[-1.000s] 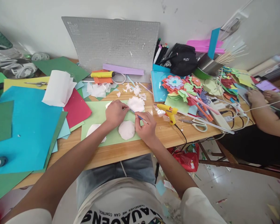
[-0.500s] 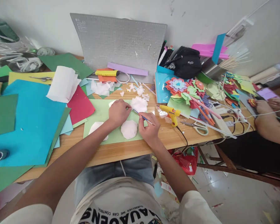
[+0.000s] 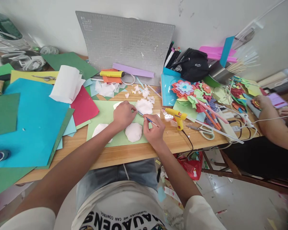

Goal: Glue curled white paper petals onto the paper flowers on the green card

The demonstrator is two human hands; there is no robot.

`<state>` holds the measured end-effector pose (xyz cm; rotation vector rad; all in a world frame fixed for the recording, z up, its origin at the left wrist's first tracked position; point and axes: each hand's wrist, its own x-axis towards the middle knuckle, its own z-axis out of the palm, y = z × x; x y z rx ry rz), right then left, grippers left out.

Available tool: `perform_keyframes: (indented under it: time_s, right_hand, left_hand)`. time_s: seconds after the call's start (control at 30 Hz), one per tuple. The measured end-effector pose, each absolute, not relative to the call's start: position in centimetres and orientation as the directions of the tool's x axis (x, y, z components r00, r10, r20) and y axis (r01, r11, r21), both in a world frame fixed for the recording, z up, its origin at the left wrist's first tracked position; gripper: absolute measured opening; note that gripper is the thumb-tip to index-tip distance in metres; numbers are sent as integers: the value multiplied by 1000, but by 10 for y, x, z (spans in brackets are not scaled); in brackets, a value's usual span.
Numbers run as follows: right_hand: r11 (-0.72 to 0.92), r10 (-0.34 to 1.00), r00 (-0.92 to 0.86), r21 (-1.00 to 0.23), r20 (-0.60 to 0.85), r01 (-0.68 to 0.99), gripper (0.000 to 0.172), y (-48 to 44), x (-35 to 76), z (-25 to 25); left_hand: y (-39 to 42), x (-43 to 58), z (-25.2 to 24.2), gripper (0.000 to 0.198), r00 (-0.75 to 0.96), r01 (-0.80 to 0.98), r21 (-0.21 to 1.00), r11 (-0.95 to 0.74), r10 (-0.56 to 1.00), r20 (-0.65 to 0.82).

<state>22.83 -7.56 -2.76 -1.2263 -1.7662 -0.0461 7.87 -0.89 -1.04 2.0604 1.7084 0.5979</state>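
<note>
My right hand (image 3: 154, 129) is closed on a thin blue stick (image 3: 150, 121), which slants up and left toward my left hand. My left hand (image 3: 124, 115) has its fingers curled at the other end of the stick; what is between its fingertips is too small to make out. Both hands are over a light green sheet (image 3: 121, 140). A round white paper piece (image 3: 133, 132) lies between them, nearer the table edge. Another white piece (image 3: 100, 129) is partly under my left forearm, and a third (image 3: 144, 106) lies just beyond my hands.
A yellow glue gun (image 3: 177, 116) and scissors (image 3: 205, 131) lie at the right. Paper flowers (image 3: 184, 88) sit behind them. Coloured sheets (image 3: 38, 118) cover the left, with a white paper stack (image 3: 66, 84). A grey cutting mat (image 3: 127, 44) leans on the wall. Another person's hands work far right.
The view has shifted slightly. My hands keep nearly the same pose around the blue stick. At the far right, the other person's arm has moved a little.
</note>
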Motion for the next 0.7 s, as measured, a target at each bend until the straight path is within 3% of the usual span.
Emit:
perform_keyframes:
  time_s: [0.7]
  right_hand:
    - [529,686,-31,-468,727,708,16,-79,228,-26]
  left_hand:
    - [-11,79,-10,24,169,821,540,-184,982,78]
